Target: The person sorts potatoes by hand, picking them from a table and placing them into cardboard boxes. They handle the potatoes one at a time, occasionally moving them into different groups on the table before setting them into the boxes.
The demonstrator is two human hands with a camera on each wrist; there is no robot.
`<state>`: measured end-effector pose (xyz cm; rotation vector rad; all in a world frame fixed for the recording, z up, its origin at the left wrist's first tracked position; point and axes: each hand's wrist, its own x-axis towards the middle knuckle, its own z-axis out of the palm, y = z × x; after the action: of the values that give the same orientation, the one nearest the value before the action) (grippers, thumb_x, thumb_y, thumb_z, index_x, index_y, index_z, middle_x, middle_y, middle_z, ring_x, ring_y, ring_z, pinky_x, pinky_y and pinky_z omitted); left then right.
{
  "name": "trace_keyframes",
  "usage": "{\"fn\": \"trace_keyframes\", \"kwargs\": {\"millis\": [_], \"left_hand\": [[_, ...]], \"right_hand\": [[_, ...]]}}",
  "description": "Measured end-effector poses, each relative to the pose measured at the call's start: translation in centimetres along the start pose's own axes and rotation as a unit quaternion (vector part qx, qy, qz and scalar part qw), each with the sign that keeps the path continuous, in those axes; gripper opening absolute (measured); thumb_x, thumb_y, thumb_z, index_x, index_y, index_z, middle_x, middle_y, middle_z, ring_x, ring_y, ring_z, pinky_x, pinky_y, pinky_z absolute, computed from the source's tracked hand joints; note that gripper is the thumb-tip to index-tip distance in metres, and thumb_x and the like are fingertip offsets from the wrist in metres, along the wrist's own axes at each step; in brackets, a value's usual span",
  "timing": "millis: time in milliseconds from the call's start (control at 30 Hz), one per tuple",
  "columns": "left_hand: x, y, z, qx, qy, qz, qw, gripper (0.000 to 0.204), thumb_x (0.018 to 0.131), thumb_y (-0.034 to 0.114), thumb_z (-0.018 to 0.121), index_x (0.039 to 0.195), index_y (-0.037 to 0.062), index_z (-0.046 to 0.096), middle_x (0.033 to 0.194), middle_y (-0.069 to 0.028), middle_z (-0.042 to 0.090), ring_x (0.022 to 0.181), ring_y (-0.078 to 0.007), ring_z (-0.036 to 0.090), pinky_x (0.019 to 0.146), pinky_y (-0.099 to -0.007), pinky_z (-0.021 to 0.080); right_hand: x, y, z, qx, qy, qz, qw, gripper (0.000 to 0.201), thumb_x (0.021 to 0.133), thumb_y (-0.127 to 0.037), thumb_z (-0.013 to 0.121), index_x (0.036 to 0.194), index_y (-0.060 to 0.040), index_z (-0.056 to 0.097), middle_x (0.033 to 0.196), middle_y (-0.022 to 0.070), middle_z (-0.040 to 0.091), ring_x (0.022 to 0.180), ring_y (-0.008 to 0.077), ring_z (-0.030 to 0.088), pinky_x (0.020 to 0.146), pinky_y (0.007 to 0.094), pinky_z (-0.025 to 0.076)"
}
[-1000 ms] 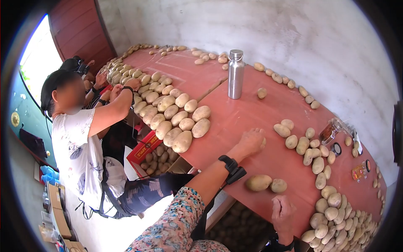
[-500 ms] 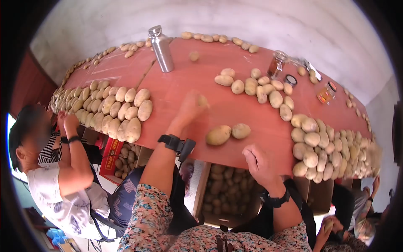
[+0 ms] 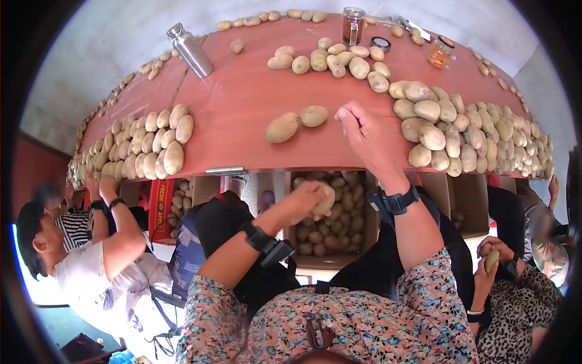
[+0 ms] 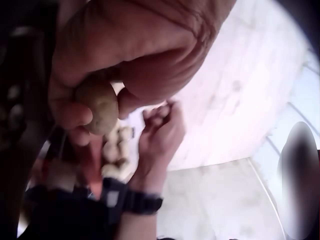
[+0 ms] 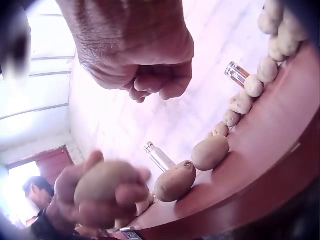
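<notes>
My left hand (image 3: 303,203) pinches a pale yellow potato (image 3: 324,200) between fingers and thumb, above the box of potatoes below the table edge. In the left wrist view that potato (image 4: 97,106) shows a rounded end between the fingertips. Over the table's near part, my right hand (image 3: 370,139) has its fingers curled in, with nothing visible in them. Just left of it on the red table (image 3: 236,133) lie a larger potato (image 3: 282,128) and a smaller potato (image 3: 313,116), end to end.
A cardboard box (image 3: 327,262) of potatoes stands under the edge. A dense bed of potatoes (image 3: 448,139) covers the table's right, and rows of potatoes (image 3: 148,142) its left. A steel bottle (image 3: 191,51) and two jars (image 3: 353,27) stand farther back. People sit on both sides.
My left hand has come back from over the table to above the box, with the potato in it. The head view has turned right. My right hand stays curled, now beside the smaller potato.
</notes>
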<state>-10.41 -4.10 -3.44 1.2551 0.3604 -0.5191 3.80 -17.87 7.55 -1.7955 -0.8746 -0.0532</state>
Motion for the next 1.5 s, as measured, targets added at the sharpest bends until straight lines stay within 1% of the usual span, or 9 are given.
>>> {"fn": "trace_keyframes", "kwargs": {"millis": [167, 233, 500, 633, 800, 900, 1333, 1400, 1500], "left_hand": [[6.0, -5.0, -1.1, -0.118, 0.206, -0.079, 0.968, 0.025, 0.099, 0.014, 0.05, 0.12, 0.001, 0.05, 0.103, -0.0108, 0.06, 0.085, -0.0247, 0.063, 0.061, -0.0321, 0.053], [6.5, -4.4, -1.3, -0.104, 0.346, -0.027, 0.932, 0.023, 0.096, 0.009, 0.051, 0.117, 0.0011, 0.054, 0.101, -0.0096, 0.061, 0.087, -0.0215, 0.062, 0.064, -0.0321, 0.053], [1.0, 3.3, 3.9, 0.203, 0.148, 0.213, 0.944, 0.012, 0.09, 0.003, 0.054, 0.099, -0.0015, 0.061, 0.082, -0.0047, 0.062, 0.075, -0.0221, 0.062, 0.064, -0.0379, 0.051], [1.3, 7.9, 0.7, 0.475, 0.338, 0.507, 0.635, 0.024, 0.082, 0.003, 0.064, 0.105, 0.0002, 0.058, 0.097, -0.0192, 0.058, 0.092, -0.0383, 0.057, 0.081, -0.0434, 0.047], [1.8, 9.0, -4.6, 0.56, 0.46, 0.391, 0.567, 0.042, 0.079, 0.012, 0.069, 0.117, 0.0002, 0.053, 0.112, -0.0221, 0.054, 0.106, -0.0425, 0.052, 0.089, -0.0482, 0.044], [1.9, 8.8, -6.2, 0.532, 0.403, 0.293, 0.684, 0.057, 0.079, 0.011, 0.071, 0.13, 0.0017, 0.048, 0.118, -0.0248, 0.054, 0.109, -0.0443, 0.052, 0.094, -0.0472, 0.045], [-0.5, 8.7, -2.3, 0.528, 0.385, 0.236, 0.719, 0.055, 0.078, 0.029, 0.072, 0.12, -0.0019, 0.054, 0.112, -0.0243, 0.057, 0.102, -0.0408, 0.057, 0.086, -0.0472, 0.048], [-2.0, 8.4, -1.4, 0.412, 0.192, 0.223, 0.862, 0.058, 0.083, 0.032, 0.068, 0.128, -0.0015, 0.053, 0.108, -0.0168, 0.063, 0.095, -0.0279, 0.064, 0.083, -0.0416, 0.051], [-0.4, 5.2, -1.1, 0.356, -0.008, 0.179, 0.917, 0.065, 0.083, 0.041, 0.067, 0.128, -0.0037, 0.052, 0.104, -0.018, 0.064, 0.093, -0.0305, 0.064, 0.08, -0.0415, 0.051]], "right_hand": [[0.0, 0.1, -0.7, -0.004, 0.031, -0.048, 0.998, 0.017, 0.098, -0.017, 0.053, 0.093, -0.0025, 0.061, 0.068, 0.0071, 0.057, 0.061, 0.0159, 0.054, 0.061, 0.0312, 0.045], [-0.3, -1.0, -1.5, -0.036, 0.032, -0.048, 0.998, 0.016, 0.096, -0.014, 0.055, 0.091, 0.0006, 0.059, 0.077, 0.0195, 0.061, 0.069, 0.0352, 0.06, 0.064, 0.0406, 0.047], [0.1, 0.1, -1.6, 0.001, 0.038, -0.077, 0.996, 0.015, 0.096, -0.013, 0.055, 0.091, -0.0004, 0.06, 0.075, 0.0155, 0.061, 0.067, 0.0304, 0.059, 0.063, 0.0371, 0.047], [-0.1, 0.9, -0.8, 0.005, 0.032, -0.056, 0.998, 0.015, 0.094, -0.013, 0.057, 0.088, -0.0005, 0.059, 0.075, 0.0192, 0.059, 0.069, 0.0376, 0.058, 0.062, 0.0406, 0.047], [0.2, 1.2, 0.1, -0.02, 0.019, -0.056, 0.998, 0.015, 0.095, -0.014, 0.057, 0.086, -0.0015, 0.057, 0.072, 0.0183, 0.058, 0.067, 0.0372, 0.058, 0.061, 0.0412, 0.046], [0.3, 0.9, 0.8, -0.01, -0.004, -0.038, 0.999, 0.017, 0.095, -0.015, 0.056, 0.085, -0.0015, 0.056, 0.071, 0.0179, 0.058, 0.067, 0.0373, 0.057, 0.06, 0.0419, 0.045], [0.9, 0.5, -0.1, 0.01, 0.029, -0.003, 1.0, 0.017, 0.096, -0.015, 0.055, 0.092, -0.0001, 0.061, 0.07, 0.0137, 0.058, 0.062, 0.0267, 0.056, 0.06, 0.0356, 0.046], [0.9, 0.8, -0.9, 0.013, 0.04, 0.012, 0.999, 0.017, 0.097, -0.015, 0.055, 0.092, -0.0001, 0.061, 0.068, 0.0124, 0.058, 0.06, 0.0231, 0.055, 0.059, 0.0341, 0.046], [0.7, 1.3, -1.6, 0.014, 0.056, 0.022, 0.998, 0.017, 0.096, -0.014, 0.055, 0.091, 0.0, 0.062, 0.064, 0.0103, 0.056, 0.057, 0.0171, 0.053, 0.057, 0.0319, 0.045]]}}
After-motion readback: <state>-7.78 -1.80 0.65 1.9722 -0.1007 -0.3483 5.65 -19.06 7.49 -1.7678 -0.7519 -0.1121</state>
